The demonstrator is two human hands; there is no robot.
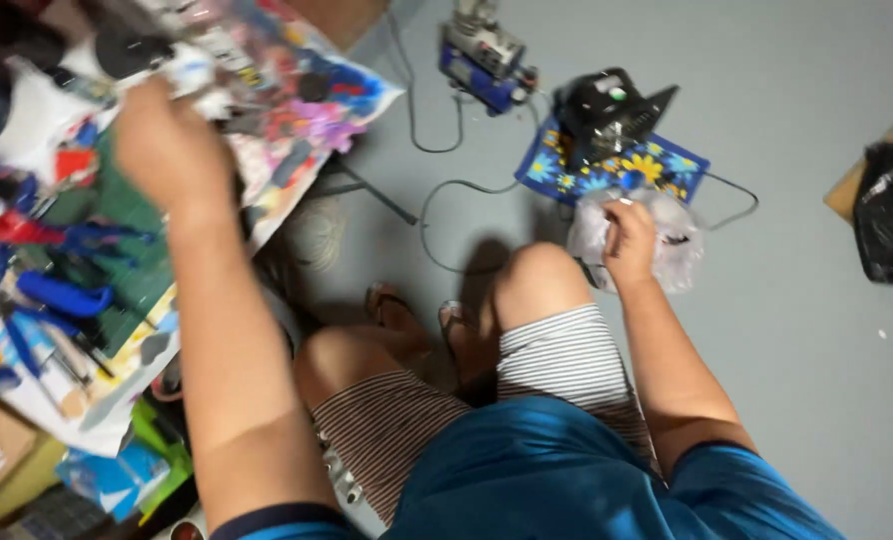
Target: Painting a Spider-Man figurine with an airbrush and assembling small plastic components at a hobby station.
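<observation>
Blue shirt cloth and striped shorts fill the near edge, with both bare knees bent above a grey, smooth floor [797,330]. The right hand [630,240] reaches just past the right knee, its fingers closed in a pinch on a thin, crinkled clear plastic bag [667,245] lying on the floor. The left hand [167,145] is raised over a cluttered table [117,250] strewn with colourful printed sheets and blue-handled tools; motion blur hides whether its fingers grip anything. Beyond the bag sits a black device [607,110] on a blue flowered mat [657,165], cables looping towards a small blue machine [487,60]. A glossy black bag [892,210] slumps at far right.
</observation>
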